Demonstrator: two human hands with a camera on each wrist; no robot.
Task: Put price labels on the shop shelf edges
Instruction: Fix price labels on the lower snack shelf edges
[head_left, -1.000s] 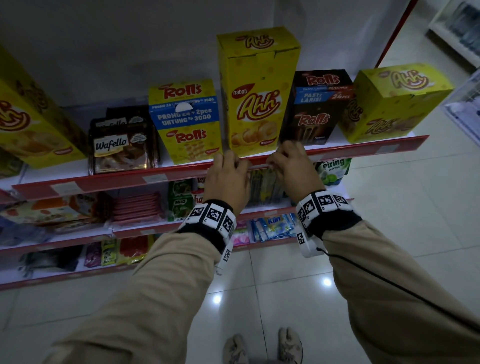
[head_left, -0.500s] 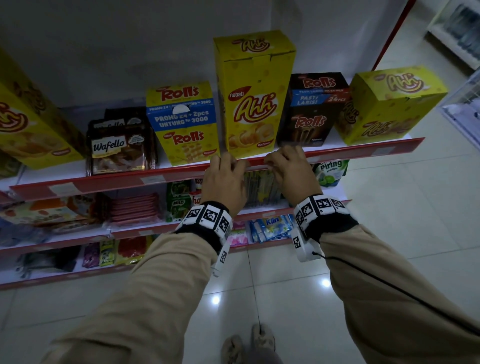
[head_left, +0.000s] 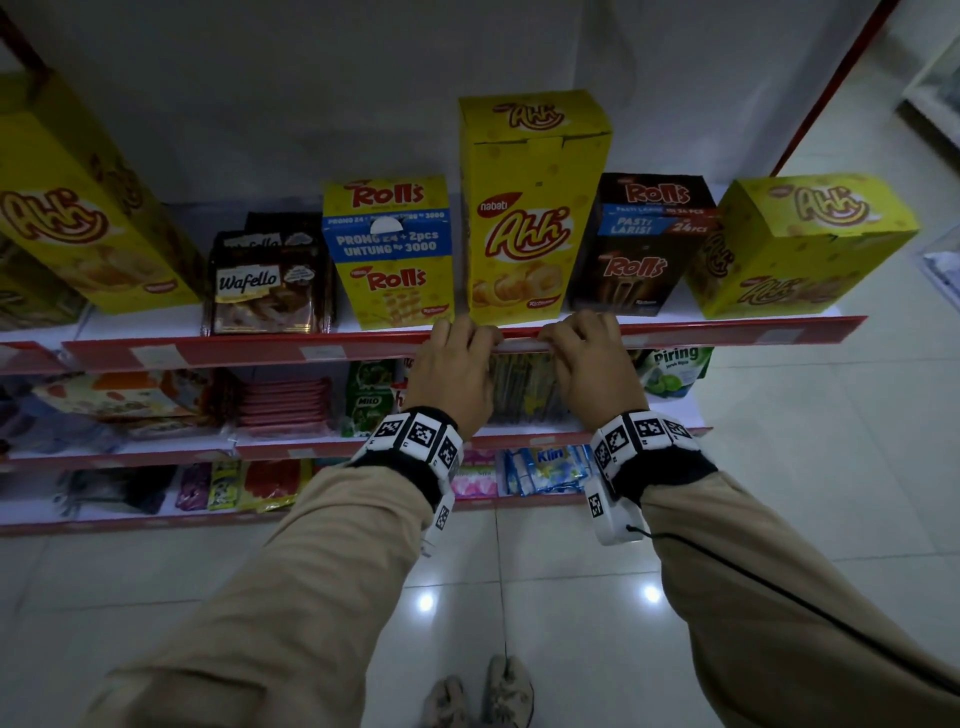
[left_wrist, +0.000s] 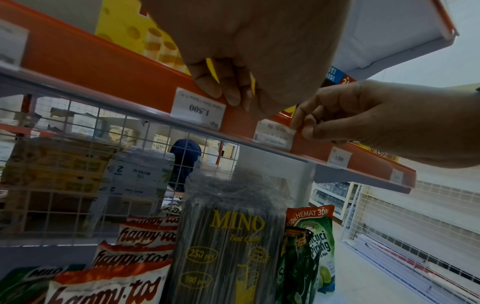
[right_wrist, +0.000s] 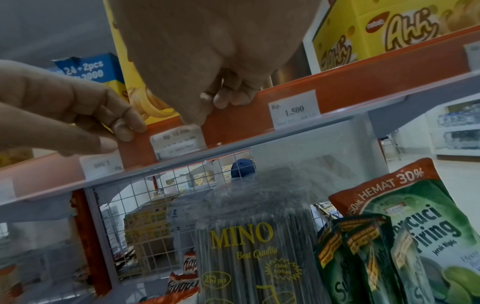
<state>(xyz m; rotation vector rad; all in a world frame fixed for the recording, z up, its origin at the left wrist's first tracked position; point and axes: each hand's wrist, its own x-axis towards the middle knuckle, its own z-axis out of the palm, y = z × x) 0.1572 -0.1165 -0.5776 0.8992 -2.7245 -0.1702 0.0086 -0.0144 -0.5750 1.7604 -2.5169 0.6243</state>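
White floor tiles (head_left: 779, 467) and a pale wall back the red-edged shop shelving, dim under low light. On the top shelf, from left to right, stand a big yellow Ahh box (head_left: 78, 208), Wafello packs (head_left: 265, 280), a yellow Rolls box (head_left: 387, 249), a tall Ahh box (head_left: 530, 208), a dark Rolls box (head_left: 644, 244) and a tilted Ahh box (head_left: 800, 244). Below it, a Mino straw pack (left_wrist: 228, 236) rises close under the red shelf edge (head_left: 260, 351). The left hand (head_left: 454, 369) curls its fingers over that edge, just right of a 1.500 label (left_wrist: 198, 109). Between the hands a small price label (left_wrist: 272, 133) sits in the clear strip, its long axis along the edge, its face towards the aisle. The right hand (head_left: 592, 364) pinches the label's right end between thumb and fingertips.
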